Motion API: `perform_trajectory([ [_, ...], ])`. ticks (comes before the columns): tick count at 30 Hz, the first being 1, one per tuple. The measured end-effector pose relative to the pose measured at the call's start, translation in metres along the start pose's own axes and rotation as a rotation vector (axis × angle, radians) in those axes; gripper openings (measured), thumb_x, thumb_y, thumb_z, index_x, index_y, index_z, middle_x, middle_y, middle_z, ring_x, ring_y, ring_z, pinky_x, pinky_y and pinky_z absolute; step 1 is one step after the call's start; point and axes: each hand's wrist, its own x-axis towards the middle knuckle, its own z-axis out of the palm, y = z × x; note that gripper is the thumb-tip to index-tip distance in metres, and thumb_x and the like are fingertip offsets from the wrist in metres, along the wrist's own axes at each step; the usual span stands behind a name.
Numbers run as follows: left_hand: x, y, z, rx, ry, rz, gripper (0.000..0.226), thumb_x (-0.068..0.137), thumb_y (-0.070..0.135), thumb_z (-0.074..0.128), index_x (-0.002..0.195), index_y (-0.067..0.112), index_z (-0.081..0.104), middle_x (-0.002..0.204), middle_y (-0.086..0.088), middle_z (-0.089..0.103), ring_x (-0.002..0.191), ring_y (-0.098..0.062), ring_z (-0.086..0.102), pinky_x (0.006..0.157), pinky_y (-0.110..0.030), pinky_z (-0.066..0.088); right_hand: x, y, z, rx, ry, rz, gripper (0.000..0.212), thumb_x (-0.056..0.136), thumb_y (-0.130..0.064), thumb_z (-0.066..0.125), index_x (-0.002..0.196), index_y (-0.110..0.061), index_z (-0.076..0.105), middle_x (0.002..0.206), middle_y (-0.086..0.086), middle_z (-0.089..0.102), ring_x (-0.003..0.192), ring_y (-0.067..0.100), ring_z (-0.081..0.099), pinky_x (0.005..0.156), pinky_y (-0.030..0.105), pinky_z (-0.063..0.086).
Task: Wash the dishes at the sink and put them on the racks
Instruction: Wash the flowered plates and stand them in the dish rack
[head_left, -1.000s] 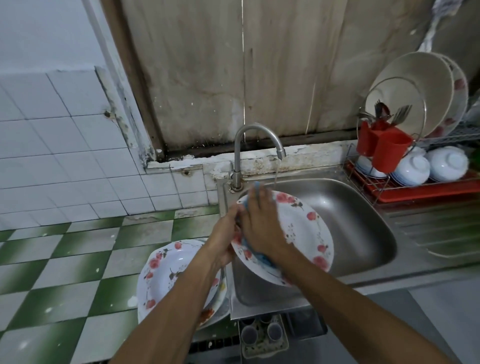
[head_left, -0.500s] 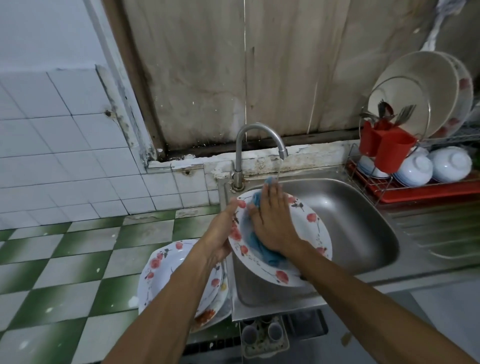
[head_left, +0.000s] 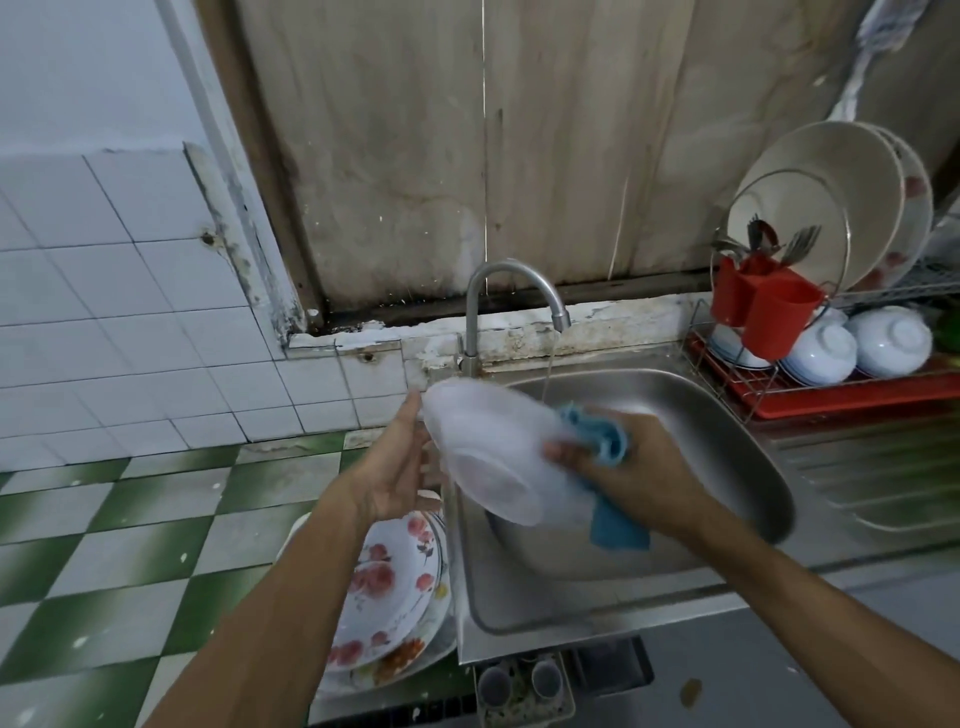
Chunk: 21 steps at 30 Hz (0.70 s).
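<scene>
So the sink (head_left: 727, 415) is my landmark here. Left of it, on the green-and-white checkered table (head_left: 104, 545), there's a stack of floral plates (head_left: 387, 582) waiting their turn, hanging a bit over the edge by the sink's front-left corner.

Just above the sink's left rim, the left hand (head_left: 389, 467) looks loose and open, fingers spread right next to the plate's edge. Can't tell if it's actually touching, too much blur.

The plate (head_left: 488, 457) itself is over the left half of the basin, tilted with its plain white underside facing up. It's the right hand (head_left: 639, 467) that seems to be carrying it, clamped on the right rim with a blue cloth (head_left: 602, 441) bunched under the fingers. A thin stream from the faucet (head_left: 511, 306) drops just behind it.

My take: it's stiff, breakable, probably slick with soap and water, moderate weight. I'd pinch it by the rim with thumb on one face, fingers on the other, two hands.

Right of the sink, the dish rack (head_left: 831, 395) holds upturned bowls, upright plates and a red cutlery cup.
</scene>
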Motion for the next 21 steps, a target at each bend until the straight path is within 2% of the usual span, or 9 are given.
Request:
perform_trajectory([
  [3,-0.008,-0.006,0.023,0.072,0.107,0.239,0.059,0.097,0.068,0.039,0.115,0.022,0.071,0.105,-0.008,0.076,0.099,-0.031,0.071,0.09,-0.052,0.057,0.031,0.011,-0.014,0.251,0.287,0.224,0.044,0.07,-0.058,0.076,0.088,-0.019,0.071,0.086,0.004,0.076,0.082,0.024,0.074,0.075,0.039,0.063],
  [6,-0.015,-0.009,0.04,-0.09,0.231,0.34,0.039,0.1,0.046,0.055,0.103,0.014,0.076,0.099,-0.011,0.078,0.088,-0.033,0.074,0.069,-0.042,0.063,0.051,0.037,-0.013,0.36,0.587,0.506,0.051,0.083,-0.071,0.061,0.091,-0.021,0.066,0.102,0.007,0.072,0.094,0.025,0.069,0.092,0.05,0.057],
  [9,-0.007,-0.015,0.058,-0.375,0.381,0.252,0.041,0.1,0.049,0.055,0.113,0.012,0.071,0.1,-0.009,0.076,0.087,-0.031,0.072,0.069,-0.04,0.061,0.035,0.046,0.02,0.138,0.661,0.42,0.079,0.087,-0.085,0.028,0.115,-0.019,0.061,0.114,0.006,0.065,0.108,0.026,0.063,0.099,0.046,0.049],
  [12,-0.004,-0.013,0.065,-0.58,0.431,0.19,0.064,0.099,0.063,0.043,0.126,0.009,0.061,0.101,-0.006,0.072,0.092,-0.032,0.069,0.087,-0.05,0.058,-0.003,0.041,0.07,-0.217,0.445,0.112,0.085,0.095,-0.076,0.013,0.151,-0.019,0.04,0.151,0.009,0.044,0.141,0.026,0.039,0.115,0.042,0.034],
  [14,-0.009,-0.015,0.083,-0.559,0.418,0.189,0.066,0.102,0.063,0.032,0.118,0.006,0.061,0.089,-0.004,0.07,0.083,-0.025,0.068,0.086,-0.039,0.057,-0.013,0.034,0.094,-0.434,0.252,-0.109,0.077,0.102,-0.066,0.01,0.159,-0.017,0.025,0.167,0.007,0.022,0.155,0.022,0.014,0.125,0.041,0.014],
  [15,-0.016,-0.017,0.095,-0.533,0.374,0.249,0.063,0.105,0.058,0.029,0.111,0.006,0.063,0.087,-0.003,0.072,0.083,-0.02,0.07,0.084,-0.032,0.056,-0.009,0.032,0.101,-0.545,0.19,-0.242,0.069,0.105,-0.057,0.012,0.157,-0.015,0.029,0.166,0.007,0.024,0.155,0.023,0.014,0.125,0.041,0.01],
  [17,-0.029,-0.024,0.111,-0.503,0.192,0.445,0.057,0.11,0.046,0.026,0.108,0.017,0.074,0.1,0.002,0.077,0.11,-0.015,0.069,0.087,-0.021,0.053,0.007,0.012,0.102,-0.717,0.107,-0.392,0.061,0.108,-0.043,0.016,0.148,-0.011,0.047,0.156,0.01,0.044,0.149,0.027,0.031,0.122,0.039,0.015],
  [18,-0.035,-0.022,0.11,-0.432,0.122,0.452,0.06,0.11,0.047,0.022,0.105,0.024,0.077,0.101,0.004,0.078,0.113,-0.014,0.068,0.082,-0.018,0.055,0.017,-0.001,0.096,-0.743,0.085,-0.385,0.06,0.107,-0.041,0.017,0.142,-0.011,0.055,0.147,0.011,0.054,0.143,0.027,0.042,0.119,0.037,0.021],
  [21,-0.037,-0.01,0.086,-0.026,0.131,0.365,0.064,0.102,0.063,0.019,0.1,0.029,0.073,0.078,0.009,0.077,0.075,-0.003,0.074,0.058,-0.019,0.056,0.055,-0.019,0.055,-0.623,0.059,-0.18,0.052,0.109,-0.037,0.023,0.113,-0.013,0.069,0.122,0.014,0.068,0.116,0.031,0.061,0.099,0.037,0.043],
])
